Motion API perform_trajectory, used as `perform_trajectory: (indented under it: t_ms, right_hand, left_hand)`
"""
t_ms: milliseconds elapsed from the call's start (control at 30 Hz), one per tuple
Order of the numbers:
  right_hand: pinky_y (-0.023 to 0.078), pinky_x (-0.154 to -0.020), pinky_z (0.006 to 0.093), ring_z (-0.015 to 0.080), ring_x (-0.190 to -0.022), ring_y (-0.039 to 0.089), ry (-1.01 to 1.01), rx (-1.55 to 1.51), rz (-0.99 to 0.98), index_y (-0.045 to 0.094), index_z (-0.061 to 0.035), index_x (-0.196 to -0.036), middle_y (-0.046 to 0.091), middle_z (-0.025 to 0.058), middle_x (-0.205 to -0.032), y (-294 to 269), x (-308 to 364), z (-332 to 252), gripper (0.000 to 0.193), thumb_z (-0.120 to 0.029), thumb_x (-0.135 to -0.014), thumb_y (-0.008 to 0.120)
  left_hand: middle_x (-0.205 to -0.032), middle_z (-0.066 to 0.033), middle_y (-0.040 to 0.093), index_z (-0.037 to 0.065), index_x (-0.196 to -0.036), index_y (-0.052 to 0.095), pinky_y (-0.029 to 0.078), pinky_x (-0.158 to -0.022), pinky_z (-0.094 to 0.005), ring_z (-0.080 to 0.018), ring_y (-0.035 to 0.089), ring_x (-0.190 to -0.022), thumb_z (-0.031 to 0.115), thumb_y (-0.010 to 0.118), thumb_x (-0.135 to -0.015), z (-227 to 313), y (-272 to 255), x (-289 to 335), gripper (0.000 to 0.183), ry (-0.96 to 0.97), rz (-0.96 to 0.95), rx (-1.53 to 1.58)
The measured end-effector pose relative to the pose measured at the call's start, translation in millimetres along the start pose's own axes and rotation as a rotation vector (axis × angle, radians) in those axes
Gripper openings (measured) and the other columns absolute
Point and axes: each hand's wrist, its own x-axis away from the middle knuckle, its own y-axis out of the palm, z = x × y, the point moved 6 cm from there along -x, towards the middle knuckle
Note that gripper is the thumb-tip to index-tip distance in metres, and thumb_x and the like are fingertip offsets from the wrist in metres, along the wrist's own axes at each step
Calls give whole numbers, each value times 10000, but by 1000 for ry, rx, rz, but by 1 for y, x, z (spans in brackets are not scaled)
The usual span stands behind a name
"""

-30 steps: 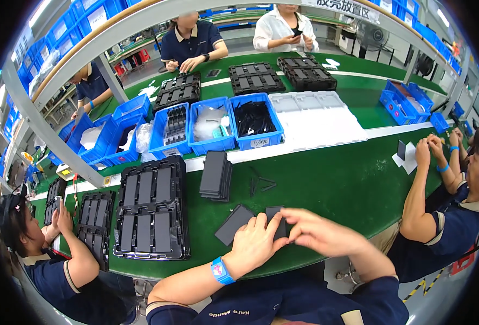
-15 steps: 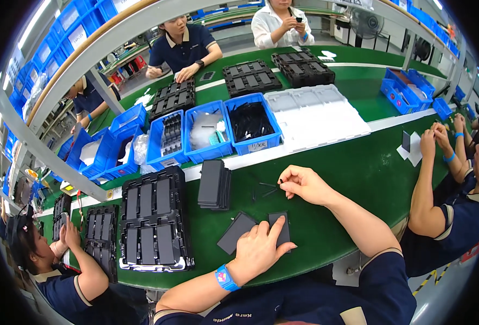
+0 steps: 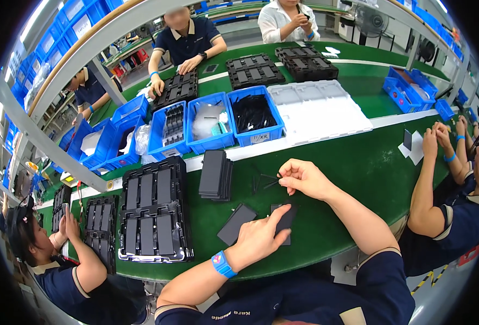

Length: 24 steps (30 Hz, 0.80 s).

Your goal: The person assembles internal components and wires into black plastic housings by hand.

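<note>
My left hand [image 3: 258,241] is over two dark flat rectangular panels, its index finger and thumb spread apart. Under those fingers lies the right panel [image 3: 289,219], partly covered. The left panel [image 3: 233,226] lies tilted beside the knuckles. My right hand [image 3: 307,180] is closed in a pinch just beyond the panels, with a small black strip at the fingertips. Several thin black strips [image 3: 265,183] lie on the green mat by that pinch. A stack of dark panels [image 3: 215,174] stands to their left.
Left of the stack is a black slotted tray [image 3: 151,215] of dark panels. Beyond stand blue bins [image 3: 254,116] and a white tray [image 3: 326,114]. A grey shelf post [image 3: 60,151] rises at left. Co-workers sit to both sides and across the green table [image 3: 353,162].
My left index finger has shifted from lying along the right panel to its far end. My right hand has moved slightly away from me, still pinching. A co-worker across reaches to a tray.
</note>
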Motion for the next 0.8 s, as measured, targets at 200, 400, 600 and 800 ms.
perform_trajectory:
  t_ms: [200,400,600,800]
  right_hand:
    - [500,-577,241,79,-637,577,5,-94,9,630,-2,-993,631,27,-791,-7,-2,-6,174,-116,-872,682]
    - [500,-587,248,98,-634,588,64,-197,23,634,7,-949,638,44,-798,-4,2,-13,165,-122,-863,690]
    - [493,-562,237,93,-620,583,103,-175,6,646,13,-953,651,52,-800,1,4,-9,164,-99,-849,705]
    - [476,-508,212,71,-587,572,144,-48,13,656,12,-956,662,59,-789,10,10,-9,163,-76,-835,721]
  left_hand:
    - [-1039,-125,630,71,-1395,374,487,-691,-313,-176,630,-826,87,562,-919,-20,-22,0,512,196,361,440]
    - [-1089,-111,601,69,-1476,240,503,-807,-329,-166,605,-888,-45,544,-897,-25,-19,-5,664,-273,39,908]
    - [-1104,-136,550,53,-1431,344,497,-821,-386,-280,595,-963,49,637,-853,-26,-22,-6,648,78,247,383]
    - [-958,-113,546,57,-1393,398,525,-663,-376,-283,608,-799,137,765,-723,-16,-33,-5,769,-12,326,57]
